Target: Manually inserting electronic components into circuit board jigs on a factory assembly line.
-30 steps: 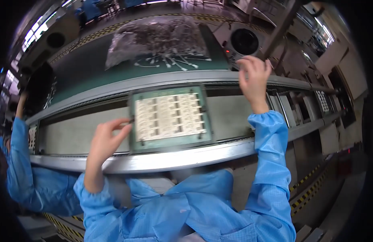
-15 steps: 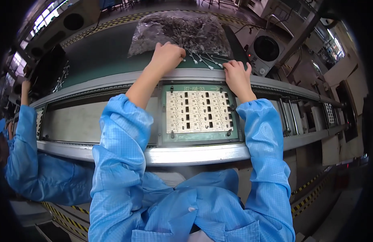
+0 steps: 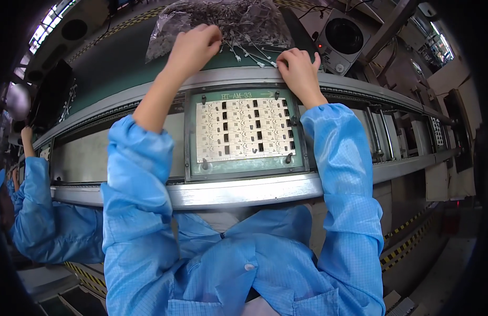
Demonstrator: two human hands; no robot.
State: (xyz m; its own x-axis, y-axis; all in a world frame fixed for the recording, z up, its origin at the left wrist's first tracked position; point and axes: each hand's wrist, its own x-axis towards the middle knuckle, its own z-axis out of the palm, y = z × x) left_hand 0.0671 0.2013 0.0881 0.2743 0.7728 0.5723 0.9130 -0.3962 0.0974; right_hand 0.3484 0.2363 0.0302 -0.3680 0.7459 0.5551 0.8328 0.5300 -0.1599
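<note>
My left hand (image 3: pixel 195 48) is above the near edge of a clear plastic bag (image 3: pixel 165 32), fingers curled in. Whatever is between its fingertips is hidden. White wire leads with small plugs (image 3: pixel 249 55) spill from the bag toward my right. My right hand (image 3: pixel 301 73) is bent at the ends of these leads, with thumb and forefinger closing at one white plug (image 3: pixel 274 64). Below my hands, between my forearms, a green fixture board (image 3: pixel 244 168) carries a panel of white printed labels or boards (image 3: pixel 241 131) with rows of dark rectangles.
Metal rails (image 3: pixel 244 192) of a conveyor line run across in front of me. A green work surface (image 3: pixel 112 68) lies behind them, with more wire leads (image 3: pixel 70 100) at its left. A co-worker's blue sleeve (image 3: pixel 36 179) is at far left. A round-fronted machine (image 3: pixel 343 39) stands back right.
The whole view has shifted, so things sit higher and further left in it. My left hand has lifted a little away from the spilled leads; my right hand stays at the lead ends.
</note>
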